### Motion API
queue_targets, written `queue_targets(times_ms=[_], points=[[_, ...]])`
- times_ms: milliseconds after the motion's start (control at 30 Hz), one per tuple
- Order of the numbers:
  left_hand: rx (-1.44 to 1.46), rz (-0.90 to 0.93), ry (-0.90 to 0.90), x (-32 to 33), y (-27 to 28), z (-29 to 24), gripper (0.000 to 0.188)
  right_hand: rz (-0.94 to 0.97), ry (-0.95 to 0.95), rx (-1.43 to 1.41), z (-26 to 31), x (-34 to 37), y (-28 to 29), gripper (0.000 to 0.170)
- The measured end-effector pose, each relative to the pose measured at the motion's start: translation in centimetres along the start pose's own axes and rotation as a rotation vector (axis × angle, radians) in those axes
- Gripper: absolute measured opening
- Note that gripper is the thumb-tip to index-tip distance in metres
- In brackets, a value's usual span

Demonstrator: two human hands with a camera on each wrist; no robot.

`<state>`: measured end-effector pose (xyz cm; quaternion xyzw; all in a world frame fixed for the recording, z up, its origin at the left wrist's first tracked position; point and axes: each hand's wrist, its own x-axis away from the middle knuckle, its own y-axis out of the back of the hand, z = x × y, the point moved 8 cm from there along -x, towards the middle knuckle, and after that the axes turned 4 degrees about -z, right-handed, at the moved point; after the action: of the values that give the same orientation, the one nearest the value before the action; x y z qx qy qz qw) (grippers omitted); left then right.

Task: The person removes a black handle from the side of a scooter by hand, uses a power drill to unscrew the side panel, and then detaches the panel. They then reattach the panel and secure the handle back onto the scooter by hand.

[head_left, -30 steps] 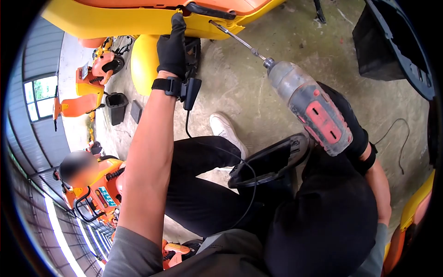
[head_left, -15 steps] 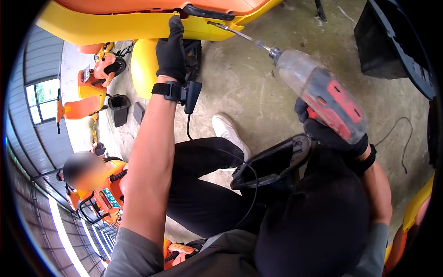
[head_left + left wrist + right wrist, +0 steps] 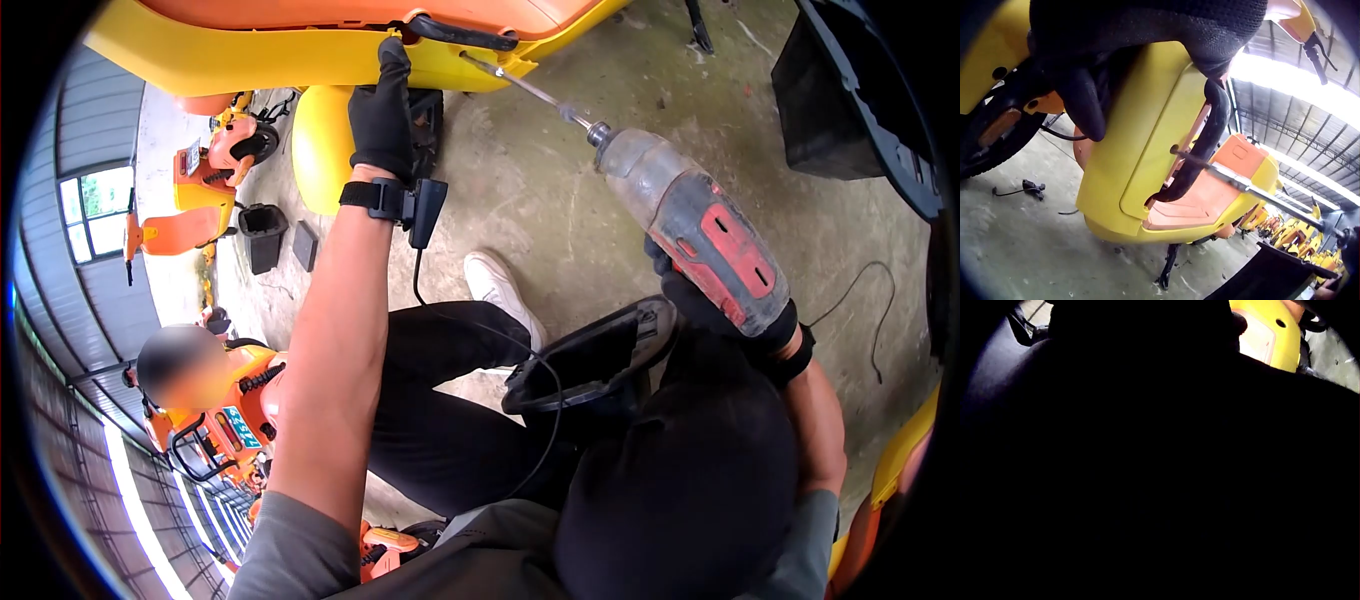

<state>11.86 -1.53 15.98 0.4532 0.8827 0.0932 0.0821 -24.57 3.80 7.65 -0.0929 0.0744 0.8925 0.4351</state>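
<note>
My gloved right hand (image 3: 698, 298) grips a worn red and grey cordless drill (image 3: 690, 215) by its handle, mostly hidden under the body. Its long bit (image 3: 1254, 187) reaches a hole in the scooter's yellow body panel (image 3: 1147, 137), beside a curved black grab bar (image 3: 1207, 144). At the edge of that panel, my gloved left hand (image 3: 382, 125) holds on, one finger stretched up toward the bar. From the left wrist, the glove (image 3: 1147, 25) lies over the panel with digits on both sides. Darkness fills most of the right wrist view.
A black bin (image 3: 825, 110) stands at the right, and another open black box (image 3: 590, 355) lies by my legs. More orange and yellow scooters (image 3: 205, 215) are at the left, with a person (image 3: 183, 365) near one. A thin cable (image 3: 880, 300) lies on the concrete floor.
The drill's back end has swung to the right since the first frame, then slightly back, with its bit staying at the panel. My left hand keeps its place on the panel.
</note>
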Motion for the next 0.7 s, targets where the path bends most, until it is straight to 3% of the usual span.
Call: queue_targets(times_ms=[133,167,233,367,433,467,533,667,700], points=[[-0.015,-0.005,-0.012,-0.1,0.1,0.1,0.053,0.034,-0.341,-0.505,-3.0,0.7,-0.7,0.035],[-0.017,-0.004,-0.011,-0.1,0.1,0.2,0.053,0.033,-0.342,-0.506,-2.7,0.6,-0.5,0.035],[0.018,-0.005,-0.019,-0.1,0.0,0.1,0.053,0.144,-0.038,0.184,0.4,-0.1,-0.3,0.039],[0.306,0.134,0.143,-0.2,-0.9,1.7,0.049,0.135,-0.156,-0.042,-1.9,1.1,-0.6,0.036],[0.351,0.106,0.232,-0.2,-0.9,2.5,0.049,0.285,0.071,0.358,-1.4,1.9,-1.1,0.069],[0.348,0.107,0.233,-0.2,-0.9,2.6,0.049,0.284,0.07,0.355,-1.3,1.9,-1.2,0.069],[0.402,0.08,0.206,0.3,-1.1,2.3,0.046,0.144,-0.274,-0.492,-1.9,1.8,-1.0,0.082],[0.244,0.112,0.121,-0.5,-1.2,2.6,0.064,0.121,-0.287,-0.455,-1.9,2.5,-0.9,0.091],[0.244,0.125,0.096,-0.6,-1.3,2.5,0.065,0.11,-0.368,-0.577,-1.7,2.5,-1.0,0.092]])
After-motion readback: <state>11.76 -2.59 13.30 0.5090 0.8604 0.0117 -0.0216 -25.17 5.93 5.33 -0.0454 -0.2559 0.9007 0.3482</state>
